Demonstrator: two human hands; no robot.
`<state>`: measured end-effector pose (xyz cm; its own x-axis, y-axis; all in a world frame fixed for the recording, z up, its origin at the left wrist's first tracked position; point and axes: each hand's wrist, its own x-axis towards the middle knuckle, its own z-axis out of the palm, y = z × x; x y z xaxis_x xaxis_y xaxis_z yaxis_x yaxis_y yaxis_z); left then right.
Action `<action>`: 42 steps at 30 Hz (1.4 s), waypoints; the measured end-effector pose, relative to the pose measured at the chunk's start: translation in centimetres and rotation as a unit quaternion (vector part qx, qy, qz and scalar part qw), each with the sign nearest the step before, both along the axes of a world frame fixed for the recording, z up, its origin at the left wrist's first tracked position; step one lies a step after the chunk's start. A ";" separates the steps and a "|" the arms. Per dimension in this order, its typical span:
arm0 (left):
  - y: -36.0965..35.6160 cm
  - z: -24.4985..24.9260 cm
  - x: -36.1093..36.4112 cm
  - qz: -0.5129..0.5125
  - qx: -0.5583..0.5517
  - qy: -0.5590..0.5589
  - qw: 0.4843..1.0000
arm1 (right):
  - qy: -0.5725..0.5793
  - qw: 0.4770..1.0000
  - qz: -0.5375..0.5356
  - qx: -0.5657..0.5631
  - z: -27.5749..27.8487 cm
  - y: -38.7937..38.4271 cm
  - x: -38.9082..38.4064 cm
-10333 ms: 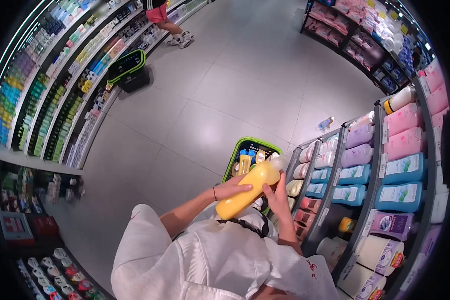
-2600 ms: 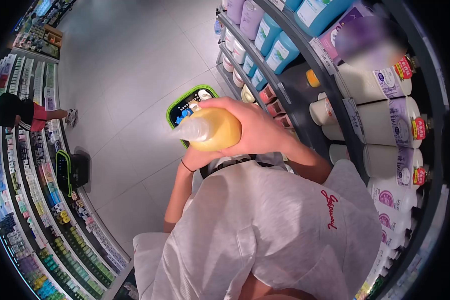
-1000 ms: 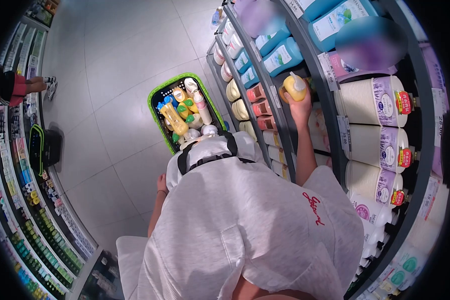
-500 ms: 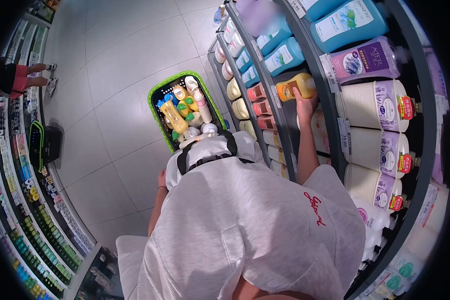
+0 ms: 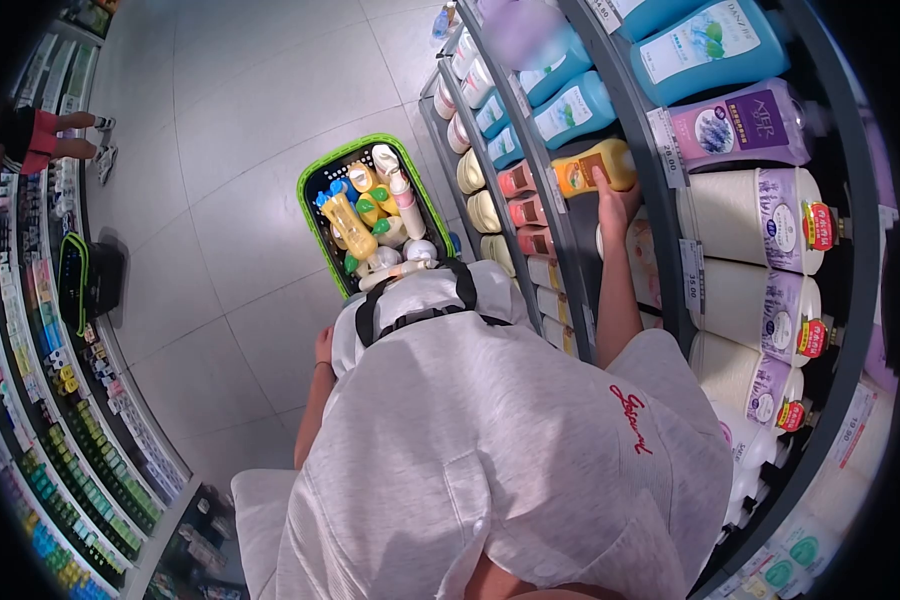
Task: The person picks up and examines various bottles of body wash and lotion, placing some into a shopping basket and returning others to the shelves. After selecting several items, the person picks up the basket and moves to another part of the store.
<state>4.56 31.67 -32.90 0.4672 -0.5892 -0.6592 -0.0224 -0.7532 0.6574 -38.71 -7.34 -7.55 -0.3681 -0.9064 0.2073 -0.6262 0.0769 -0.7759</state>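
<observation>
My right hand (image 5: 615, 205) is closed on a yellow-orange bottle (image 5: 578, 172) at the shelf, its thumb lying across the label. Beside that bottle stand large blue bottles (image 5: 574, 112) on one side and a bare stretch of dark shelf on the other. Low at my left side hangs my left hand (image 5: 324, 344), partly hidden by my light grey shirt; its fingers do not show clearly. On the floor ahead of me sits a black basket with a green rim (image 5: 305, 205), filled with several bottles, among them a yellow one (image 5: 350, 228).
Shelving on my right carries a purple bottle (image 5: 740, 125), white paper rolls (image 5: 725, 220) and small pink bottles (image 5: 528, 212). Another green-rimmed basket (image 5: 73, 285) is by the left shelves. A person in red shorts (image 5: 42, 142) stands there too.
My right hand keeps its hold on the yellow-orange bottle, which has barely shifted. The whole view has tilted very slightly. My left hand still hangs at my side.
</observation>
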 end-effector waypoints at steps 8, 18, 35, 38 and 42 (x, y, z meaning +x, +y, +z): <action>4.5 -14.2 1.2 0.008 0.005 0.014 1.000 | -0.012 0.999 0.008 -0.029 -0.8 -0.6 0.2; 1.8 -7.4 1.4 0.057 -0.005 0.065 0.996 | -0.049 0.997 0.026 -0.048 -0.4 -1.1 1.3; -0.8 0.8 -0.4 0.039 0.015 0.006 0.999 | -0.069 0.991 0.001 -0.111 -5.2 6.7 3.0; 4.5 -12.1 0.0 0.042 -0.005 0.049 0.998 | -0.091 0.992 0.089 -0.011 -8.2 12.4 5.9; 5.4 -10.4 -0.9 0.142 -0.104 0.173 0.969 | -0.109 0.939 0.205 0.255 -16.2 14.0 7.4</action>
